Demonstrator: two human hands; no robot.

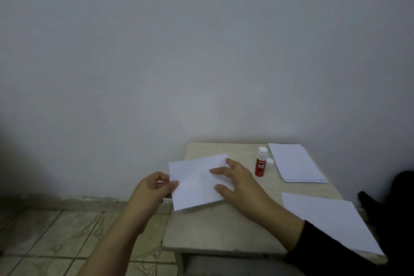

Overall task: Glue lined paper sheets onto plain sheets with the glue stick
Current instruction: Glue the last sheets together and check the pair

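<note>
Nearest is the left hand, pinching the left edge of the white sheet w/ thumb and fingers. The right hand presses flat on it, fingers straight. The sheet lies at the table left edge, partly hanging over. It looks light and floppy, probably slips easily; best to hold at edges. Glue stick stands uncapped near the lined stack; another sheet is on the right. Free room is in front.

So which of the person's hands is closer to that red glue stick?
Right. The right hand lies on the paper sheet, just left of the glue stick; the left hand pinches the sheet's far left edge.
</note>
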